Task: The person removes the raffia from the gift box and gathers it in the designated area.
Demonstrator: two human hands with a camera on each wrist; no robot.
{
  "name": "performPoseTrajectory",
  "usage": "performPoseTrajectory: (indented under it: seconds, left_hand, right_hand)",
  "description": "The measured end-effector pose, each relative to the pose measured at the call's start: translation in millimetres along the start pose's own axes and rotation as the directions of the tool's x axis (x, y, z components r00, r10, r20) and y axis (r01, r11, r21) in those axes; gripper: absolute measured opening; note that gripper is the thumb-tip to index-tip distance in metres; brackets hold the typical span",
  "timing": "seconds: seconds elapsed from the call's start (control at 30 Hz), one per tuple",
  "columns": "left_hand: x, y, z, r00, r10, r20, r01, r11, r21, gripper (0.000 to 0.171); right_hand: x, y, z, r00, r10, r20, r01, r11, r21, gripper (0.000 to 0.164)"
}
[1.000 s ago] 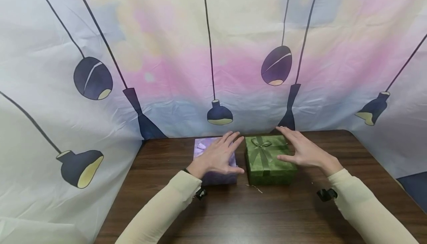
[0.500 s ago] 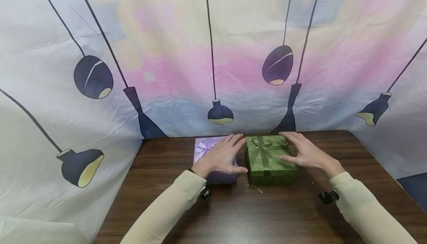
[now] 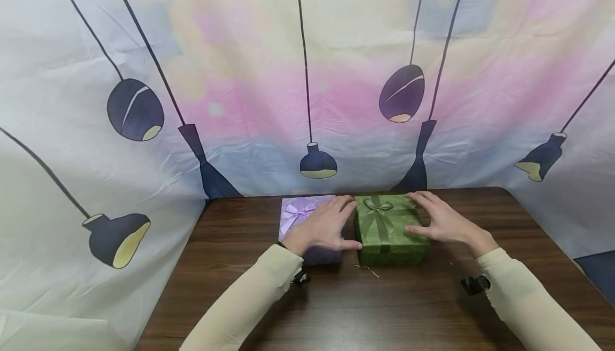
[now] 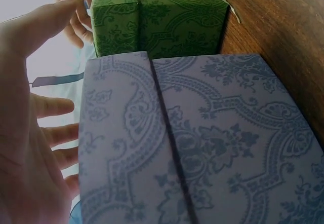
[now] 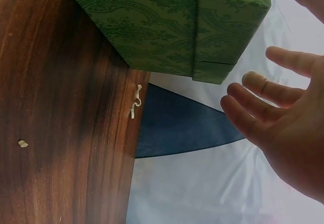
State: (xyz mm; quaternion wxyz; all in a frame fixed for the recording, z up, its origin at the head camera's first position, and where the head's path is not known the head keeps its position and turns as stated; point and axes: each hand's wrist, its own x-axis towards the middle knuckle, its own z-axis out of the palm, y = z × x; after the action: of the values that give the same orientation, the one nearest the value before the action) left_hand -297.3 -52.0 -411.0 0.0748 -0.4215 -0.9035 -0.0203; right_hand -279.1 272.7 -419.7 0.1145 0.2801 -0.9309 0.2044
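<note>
A lidded purple gift box (image 3: 323, 256) with a lilac bow sits on the table, and a green gift box (image 3: 394, 255) with a green ribbon bow stands close to its right. My left hand (image 3: 323, 228) hovers over the purple box's right part, fingers spread, thumb and fingertips near the green lid's left edge. Whether they touch it I cannot tell. At the green box's right side my right hand (image 3: 449, 224) has its fingers spread, with the thumb over the lid. In the right wrist view, a gap shows between several right fingers (image 5: 253, 110) and the green box (image 5: 167, 26).
The dark wooden table (image 3: 346, 308) ends at the back against a printed cloth (image 3: 240, 100) with lamp drawings. Thin pale scraps (image 3: 369, 271) lie in front of the green box. More small scraps (image 5: 135, 101) show near the table edge in the right wrist view.
My left hand has shifted rightward, toward the green box, showing more of the lilac bow. My right hand has lowered slightly beside the green box. Both boxes look unmoved.
</note>
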Motion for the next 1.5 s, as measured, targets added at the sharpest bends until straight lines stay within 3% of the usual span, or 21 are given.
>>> performPoseTrajectory:
  seconds: [0.9,1.13,1.5]
  left_hand:
    - [7.5,5.5,8.3,0.997,-0.017,0.078,0.020,0.999,-0.038,0.104]
    - [9.0,6.8,10.6,0.997,-0.041,0.068,0.041,0.999,-0.009,0.105]
    - [10.3,8.5,12.7,0.994,-0.041,0.104,0.037,0.999,0.037,0.107]
  right_hand:
    - [-7,6,7,0.993,0.089,0.071,-0.092,0.995,0.045,0.086]
    - [-7,5,10,0.991,0.105,0.078,-0.111,0.991,0.080,0.084]
    - [-7,4,11,0.985,0.137,0.108,-0.145,0.987,0.075,0.088]
